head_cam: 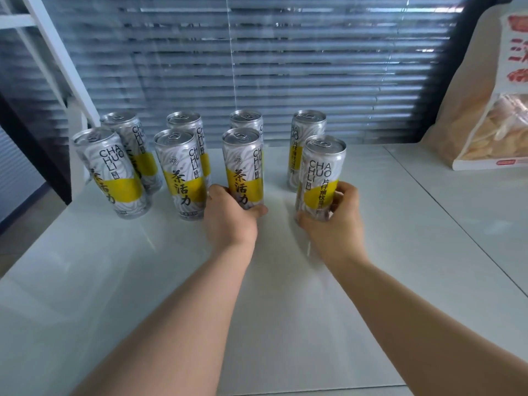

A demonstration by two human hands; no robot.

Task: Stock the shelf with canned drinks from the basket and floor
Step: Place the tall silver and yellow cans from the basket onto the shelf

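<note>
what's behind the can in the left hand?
A rear can of the same drink stands upright right behind the front can that the left hand grips. Only its lid and top part show; the front can covers its body and base.

**Both hands wrapped low on cans**

Two bare forearms reach forward side by side. The left hand point(231, 221) grips the base of a front-row can point(243, 167), thumb on its right. The right hand point(334, 224) holds the rightmost front can point(321, 172), fingers curled round its right side.
</note>
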